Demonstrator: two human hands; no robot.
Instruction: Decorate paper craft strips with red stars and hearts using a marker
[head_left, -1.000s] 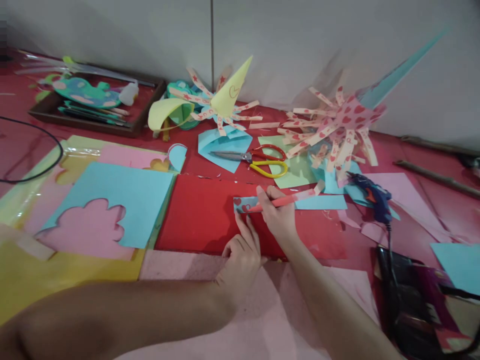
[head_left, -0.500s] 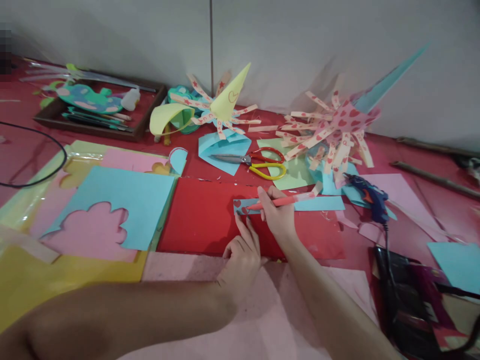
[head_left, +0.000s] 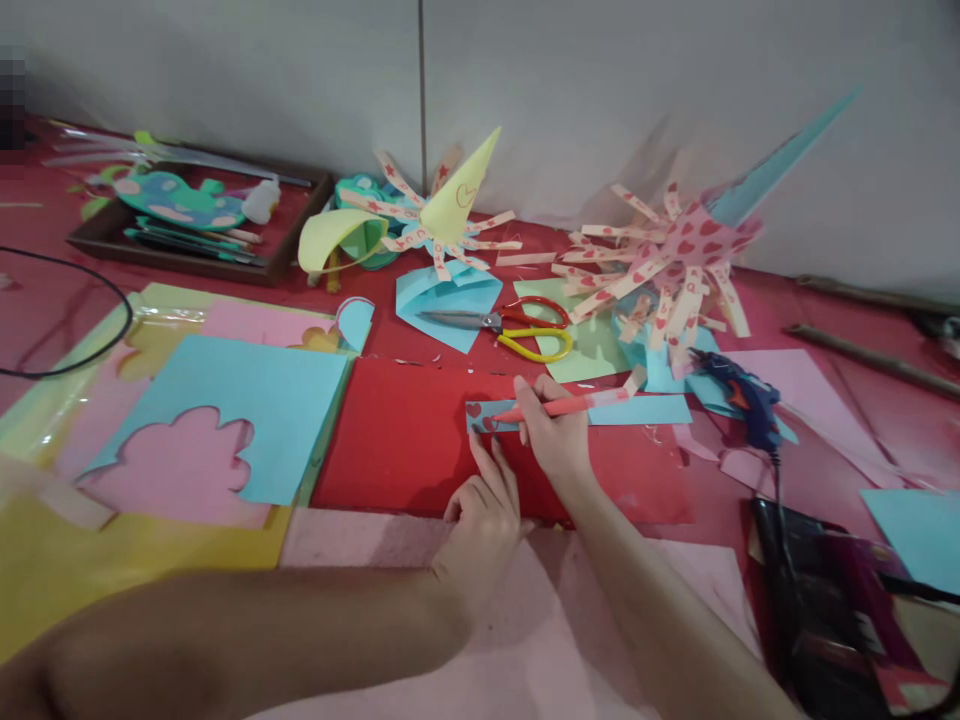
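A blue paper strip (head_left: 637, 409) lies across a red board (head_left: 397, 430); red hearts are drawn near its left end. My right hand (head_left: 556, 430) is closed round a red felt-tip pen (head_left: 577, 402), its tip on the second heart. My left hand (head_left: 486, 500) rests on the board with fingers stretched out, two fingertips at the strip's lower edge below the hearts. Beyond the board lie scissors (head_left: 487, 321) with one red and one yellow handle, partly over a folded blue paper (head_left: 450, 300).
Paper cones with decorated strips, one yellow (head_left: 461, 190) and one blue-tipped (head_left: 712, 235), stand at the wall. A wooden tray (head_left: 281, 262) holds craft pieces. Blue paper (head_left: 300, 400) and pink cut-outs lie left. A glue gun (head_left: 750, 400) and black wallet (head_left: 795, 590) lie right.
Red colouring in the second heart looks slightly fuller. My hands stay in nearly the same places, and the view has shifted very slightly.
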